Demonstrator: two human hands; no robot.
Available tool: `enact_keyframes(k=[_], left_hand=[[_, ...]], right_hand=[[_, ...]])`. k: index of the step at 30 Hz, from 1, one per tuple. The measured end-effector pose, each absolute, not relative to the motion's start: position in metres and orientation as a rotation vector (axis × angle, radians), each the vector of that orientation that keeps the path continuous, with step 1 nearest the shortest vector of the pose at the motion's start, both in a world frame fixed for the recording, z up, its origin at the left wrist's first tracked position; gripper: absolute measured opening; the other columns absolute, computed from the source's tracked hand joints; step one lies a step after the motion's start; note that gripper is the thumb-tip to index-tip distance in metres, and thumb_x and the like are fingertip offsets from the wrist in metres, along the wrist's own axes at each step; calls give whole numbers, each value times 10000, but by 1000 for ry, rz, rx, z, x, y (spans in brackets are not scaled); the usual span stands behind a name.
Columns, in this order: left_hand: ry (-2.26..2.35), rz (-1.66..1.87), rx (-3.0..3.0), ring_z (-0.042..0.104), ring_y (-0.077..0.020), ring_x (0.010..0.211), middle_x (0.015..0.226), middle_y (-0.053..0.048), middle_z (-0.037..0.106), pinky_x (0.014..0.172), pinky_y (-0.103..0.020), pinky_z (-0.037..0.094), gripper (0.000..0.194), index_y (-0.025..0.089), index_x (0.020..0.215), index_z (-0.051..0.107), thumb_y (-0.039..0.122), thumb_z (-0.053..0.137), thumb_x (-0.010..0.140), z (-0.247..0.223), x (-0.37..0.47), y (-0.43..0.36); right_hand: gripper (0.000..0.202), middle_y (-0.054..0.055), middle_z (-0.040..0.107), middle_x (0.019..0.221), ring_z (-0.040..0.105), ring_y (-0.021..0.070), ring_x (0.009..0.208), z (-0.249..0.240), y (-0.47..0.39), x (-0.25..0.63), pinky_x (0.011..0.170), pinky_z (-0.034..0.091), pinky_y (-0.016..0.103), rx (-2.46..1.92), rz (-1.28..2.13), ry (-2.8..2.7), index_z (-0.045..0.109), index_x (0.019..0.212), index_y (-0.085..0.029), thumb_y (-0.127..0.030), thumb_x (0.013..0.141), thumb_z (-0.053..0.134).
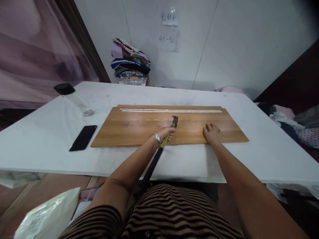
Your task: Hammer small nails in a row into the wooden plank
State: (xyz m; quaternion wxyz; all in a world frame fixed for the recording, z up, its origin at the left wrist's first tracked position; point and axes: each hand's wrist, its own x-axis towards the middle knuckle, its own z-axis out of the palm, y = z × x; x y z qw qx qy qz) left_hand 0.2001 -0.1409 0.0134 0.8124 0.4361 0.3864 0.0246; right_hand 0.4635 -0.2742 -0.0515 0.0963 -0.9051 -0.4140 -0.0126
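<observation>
My left hand [166,133] is closed around the handle of a hammer [156,161], near its metal head. The head is over the wooden board [194,134], and the black grip slants back past the table edge toward my body. A row of small dark marks or nails, too small to tell apart, runs along the board near the hammer head. My right hand [211,132] rests on the right part of the board with its fingers apart. Two white ruler-like strips [171,110] lie along the board's far edge.
The board lies on a white table [45,139]. To its left are a black phone [83,138] and a clear bottle [77,101] with a black cap, lying on its side. Folded clothes [131,63] are stacked behind the table. Papers with writing [168,40] hang on the wall.
</observation>
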Motion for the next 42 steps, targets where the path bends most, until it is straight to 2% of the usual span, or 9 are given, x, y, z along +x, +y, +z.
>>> enact_keyframes(k=[7, 12, 21, 31, 35, 38, 40, 42], left_hand=[[857, 57, 913, 208, -50, 365, 494, 84, 273, 355, -157, 163, 300, 220, 653, 337, 162, 470, 916, 17, 199, -140], [808, 48, 888, 217, -39, 362, 491, 89, 293, 349, -143, 168, 304, 216, 666, 353, 182, 566, 880, 18, 198, -137], [790, 39, 882, 239, -36, 368, 511, 87, 307, 352, -141, 185, 307, 214, 671, 352, 181, 601, 847, 17, 195, -134], [838, 0, 877, 238, -33, 358, 476, 78, 298, 343, -144, 190, 368, 223, 614, 310, 192, 544, 897, 17, 200, -135], [807, 90, 871, 253, -37, 364, 491, 89, 316, 349, -140, 183, 292, 208, 661, 386, 190, 612, 845, 19, 202, -136], [795, 175, 846, 262, -44, 365, 498, 89, 329, 355, -145, 193, 204, 197, 704, 446, 199, 574, 862, 22, 205, -137], [795, 233, 814, 269, -50, 368, 496, 88, 327, 360, -150, 205, 193, 198, 706, 448, 201, 548, 871, 24, 209, -137], [791, 286, 767, 282, -53, 375, 493, 91, 314, 371, -152, 224, 204, 203, 700, 434, 202, 556, 865, 27, 217, -138]], right_hand=[[543, 164, 478, 1576, 394, 296, 1451, -51, -273, 462, 1165, 280, 482, -2689, -3, -1205, 571, 1435, -169, -408, 1029, 302], [540, 176, 468, 1583, 390, 303, 1453, -49, -273, 462, 1169, 269, 492, -2672, 13, -1208, 568, 1433, -165, -413, 1025, 317], [534, 182, 465, 1582, 386, 308, 1446, -51, -272, 462, 1164, 269, 494, -2662, 22, -1210, 574, 1422, -167, -410, 1024, 313], [517, 160, 493, 1559, 409, 300, 1425, -50, -272, 462, 1161, 273, 487, -2645, 15, -1215, 586, 1399, -180, -407, 1022, 313], [505, 159, 505, 1543, 399, 295, 1435, -50, -272, 462, 1166, 275, 495, -2629, 31, -1207, 597, 1387, -185, -400, 1014, 332], [434, 145, 531, 1528, 405, 304, 1444, -46, -271, 469, 1194, 255, 531, -2525, 109, -1123, 660, 1299, -202, -385, 968, 448], [381, 134, 585, 1479, 463, 308, 1412, -41, -271, 474, 1192, 292, 532, -2384, 210, -999, 704, 1224, -207, -352, 916, 532], [377, 134, 671, 1363, 588, 284, 1289, -36, -273, 471, 1121, 418, 479, -2218, 315, -873, 713, 1212, -192, -334, 913, 532]])
